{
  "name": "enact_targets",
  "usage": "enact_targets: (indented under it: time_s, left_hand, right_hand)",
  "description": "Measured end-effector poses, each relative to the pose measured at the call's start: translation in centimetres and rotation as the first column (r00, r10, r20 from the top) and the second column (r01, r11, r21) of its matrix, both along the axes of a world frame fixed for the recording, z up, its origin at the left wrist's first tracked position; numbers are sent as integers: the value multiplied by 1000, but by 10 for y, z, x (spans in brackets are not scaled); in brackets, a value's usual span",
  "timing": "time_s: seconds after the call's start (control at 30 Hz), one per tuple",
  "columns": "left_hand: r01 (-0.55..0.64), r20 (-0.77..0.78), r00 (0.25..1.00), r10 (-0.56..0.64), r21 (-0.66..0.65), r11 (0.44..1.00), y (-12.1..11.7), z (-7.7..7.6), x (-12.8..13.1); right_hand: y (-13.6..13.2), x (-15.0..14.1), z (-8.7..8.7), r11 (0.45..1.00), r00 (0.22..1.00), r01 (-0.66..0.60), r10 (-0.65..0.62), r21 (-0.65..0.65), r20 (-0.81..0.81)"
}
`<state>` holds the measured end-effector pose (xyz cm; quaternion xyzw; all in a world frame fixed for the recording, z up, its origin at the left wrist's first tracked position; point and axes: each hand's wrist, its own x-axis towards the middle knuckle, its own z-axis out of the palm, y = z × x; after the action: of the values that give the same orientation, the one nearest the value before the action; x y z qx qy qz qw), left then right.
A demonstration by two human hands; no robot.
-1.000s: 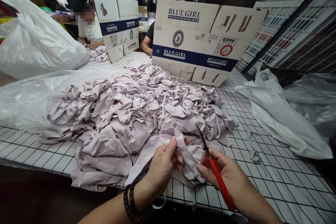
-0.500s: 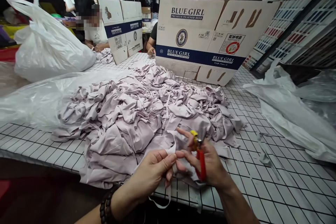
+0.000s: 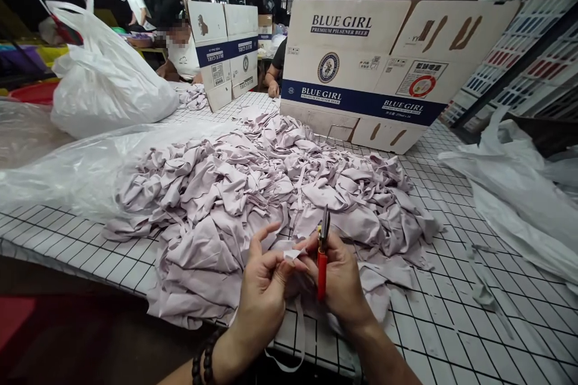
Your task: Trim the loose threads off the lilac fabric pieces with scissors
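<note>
My left hand (image 3: 262, 289) pinches a small pale fabric piece (image 3: 292, 254) between thumb and fingers, the index finger raised. Red-handled scissors (image 3: 322, 274) rest in my right hand (image 3: 347, 289), blades pointing up and away. Fingertips of that same hand also meet the fabric piece from the right. A narrow pale strip (image 3: 300, 328) hangs in a loop below my hands, over the table's near edge. Right behind them rises a big heap of pale mauve cloth pieces (image 3: 217, 192). How the strip joins the pinched piece is hidden by my fingers.
Two printed cardboard sheets (image 3: 343, 48) stand upright behind the heap. White plastic bags (image 3: 112, 78) lie at left and a white bag (image 3: 519, 180) at right. The grid-patterned table (image 3: 442, 313) carries grey-green scraps (image 3: 483, 295). Co-workers (image 3: 180, 54) sit across the table.
My hands have turned and drawn the fabric piece up flatter between the fingertips. The scissors now stand more upright in my right hand. The view has shifted slightly left.
</note>
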<state>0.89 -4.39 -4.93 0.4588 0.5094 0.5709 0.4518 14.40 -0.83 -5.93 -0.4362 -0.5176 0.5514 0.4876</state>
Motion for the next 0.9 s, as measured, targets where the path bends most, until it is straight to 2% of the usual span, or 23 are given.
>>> enact_targets:
  time_s: [0.1, 0.2, 0.27, 0.37, 0.47, 0.53, 0.6, 0.67, 0.77, 0.9]
  left_hand:
    - [108, 208, 973, -99, -32, 994, 3, 1, 0]
    - [238, 482, 858, -175, -73, 968, 6, -1, 4]
    - [280, 574, 796, -191, -70, 957, 9, -3, 7]
    - [302, 614, 763, -204, -60, 951, 14, -4, 11]
    - [300, 565, 800, -204, -81, 951, 18, -3, 12]
    - [288, 477, 854, -209, -97, 953, 20, -1, 10]
    - [278, 361, 905, -226, -99, 955, 22, 0, 7]
    - [283, 243, 936, -256, -83, 956, 22, 0, 4]
    - [310, 74, 949, -306, -39, 950, 22, 0, 2]
    - [342, -80, 937, -341, -4, 940, 21, 1, 0]
  right_hand:
    - [-1, -3, -7, 997, 998, 29, -33, -66, -52]
    - [-2, -4, -15, 992, 995, 59, -67, -108, -76]
    - [-3, -5, -21, 990, 993, 78, -87, -119, -78]
    - [-5, -1, -26, 988, 995, 71, -80, -135, -65]
    - [-9, 15, -18, 991, 998, 25, -18, -131, 54]
    - [-12, 31, -3, 999, 954, 33, -19, -41, 299]
    - [-15, 46, 15, 994, 814, 10, -70, 106, 576]
    - [-18, 57, 31, 981, 665, -87, -72, 173, 743]
    - [-20, 62, 43, 971, 520, -180, -43, 159, 853]
    - [-21, 60, 43, 962, 410, -211, -74, 174, 909]
